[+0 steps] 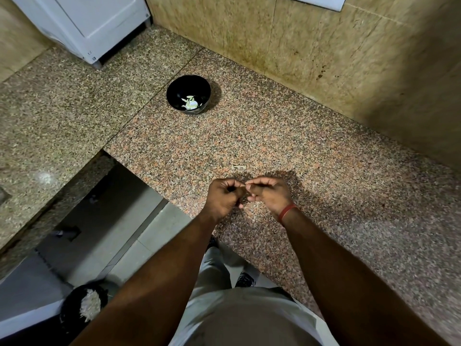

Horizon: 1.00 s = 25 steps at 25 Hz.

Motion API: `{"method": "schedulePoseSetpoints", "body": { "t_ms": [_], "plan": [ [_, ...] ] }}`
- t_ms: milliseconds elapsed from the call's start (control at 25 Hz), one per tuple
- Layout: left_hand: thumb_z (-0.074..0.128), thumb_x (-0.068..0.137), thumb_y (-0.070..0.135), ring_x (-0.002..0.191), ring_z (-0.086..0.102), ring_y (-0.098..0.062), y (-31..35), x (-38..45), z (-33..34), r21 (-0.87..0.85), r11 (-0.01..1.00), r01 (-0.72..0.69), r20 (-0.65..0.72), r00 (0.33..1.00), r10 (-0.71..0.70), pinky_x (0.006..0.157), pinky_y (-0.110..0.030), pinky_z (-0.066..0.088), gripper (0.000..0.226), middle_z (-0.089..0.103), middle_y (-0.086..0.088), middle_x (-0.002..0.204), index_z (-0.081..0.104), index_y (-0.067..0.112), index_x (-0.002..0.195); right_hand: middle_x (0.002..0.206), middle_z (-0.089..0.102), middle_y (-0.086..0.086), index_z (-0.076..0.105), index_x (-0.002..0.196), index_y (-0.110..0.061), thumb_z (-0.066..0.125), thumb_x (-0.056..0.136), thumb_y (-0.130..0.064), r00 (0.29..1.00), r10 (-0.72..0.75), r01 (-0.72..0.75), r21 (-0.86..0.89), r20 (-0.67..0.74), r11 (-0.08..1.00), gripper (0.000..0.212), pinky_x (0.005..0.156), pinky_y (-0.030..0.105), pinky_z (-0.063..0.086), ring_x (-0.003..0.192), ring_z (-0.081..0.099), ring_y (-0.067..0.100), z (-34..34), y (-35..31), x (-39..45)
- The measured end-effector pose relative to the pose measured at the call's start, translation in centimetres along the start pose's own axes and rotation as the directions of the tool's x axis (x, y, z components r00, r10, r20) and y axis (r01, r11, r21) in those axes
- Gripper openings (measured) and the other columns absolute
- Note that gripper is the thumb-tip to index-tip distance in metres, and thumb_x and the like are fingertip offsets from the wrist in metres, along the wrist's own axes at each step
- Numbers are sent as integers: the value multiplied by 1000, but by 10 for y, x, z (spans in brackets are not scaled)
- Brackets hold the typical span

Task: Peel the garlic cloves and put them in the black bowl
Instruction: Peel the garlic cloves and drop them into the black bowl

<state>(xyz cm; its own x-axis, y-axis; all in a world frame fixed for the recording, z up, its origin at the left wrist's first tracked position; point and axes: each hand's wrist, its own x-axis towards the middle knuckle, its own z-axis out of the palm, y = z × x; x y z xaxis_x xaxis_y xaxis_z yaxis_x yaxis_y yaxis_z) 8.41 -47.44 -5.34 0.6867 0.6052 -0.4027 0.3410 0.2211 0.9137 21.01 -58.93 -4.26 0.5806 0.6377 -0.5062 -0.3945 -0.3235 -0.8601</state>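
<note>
Clove hidden, presumably pinched between left hand [222, 197] and right hand [269, 194]; may slip onto bench [324, 171], missing black bowl [188, 94].

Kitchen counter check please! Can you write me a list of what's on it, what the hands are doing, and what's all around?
Surface: speckled granite counter, dry-looking.
Job's things: black bowl stands far from the hands, with a few pale garlic pieces inside. A clove between the fingertips cannot be made out.
Clutter: one small pale scrap lies on the counter just beyond the hands.
Grippers: left hand and right hand meet fingertip to fingertip, fingers curled as if pinching something tiny. A red band sits on the right wrist.
Cables: nothing seen.
Surroundings: tan tiled wall behind, white appliance at the far left, a dark bin with pale bits on the floor.
</note>
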Motion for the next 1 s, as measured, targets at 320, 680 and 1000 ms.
{"method": "schedulePoseSetpoints", "body": {
  "t_ms": [320,680,1000],
  "plan": [
    [70,91,-4,59,68,-20,-4,6,2,40,998,38,-69,997,-35,57,-35,58,6,75,-11,79,75,-2,89,90,77,11,76,91,-6,75,87,0,987,140,-123,205,-75,971,8,69,41,65,83,71,26,-5,7,-1],
    [76,86,-2,59,66,-18,-13,11,9,-45,976,211,-125,969,-215,54,-28,54,7,71,-12,80,74,4,84,100,77,5,75,92,-17,73,91,-7,963,97,-138,-152,-252,979,10,71,38,64,86,73,20,-19,31,12],
    [74,83,-7,68,70,-30,-19,-11,-7,-144,959,243,-137,955,-263,61,-41,60,9,74,-23,84,73,-9,92,115,76,0,78,107,-20,73,88,-5,927,-245,46,-563,-283,825,25,88,25,60,90,71,8,-6,41,9]
  ]
}}
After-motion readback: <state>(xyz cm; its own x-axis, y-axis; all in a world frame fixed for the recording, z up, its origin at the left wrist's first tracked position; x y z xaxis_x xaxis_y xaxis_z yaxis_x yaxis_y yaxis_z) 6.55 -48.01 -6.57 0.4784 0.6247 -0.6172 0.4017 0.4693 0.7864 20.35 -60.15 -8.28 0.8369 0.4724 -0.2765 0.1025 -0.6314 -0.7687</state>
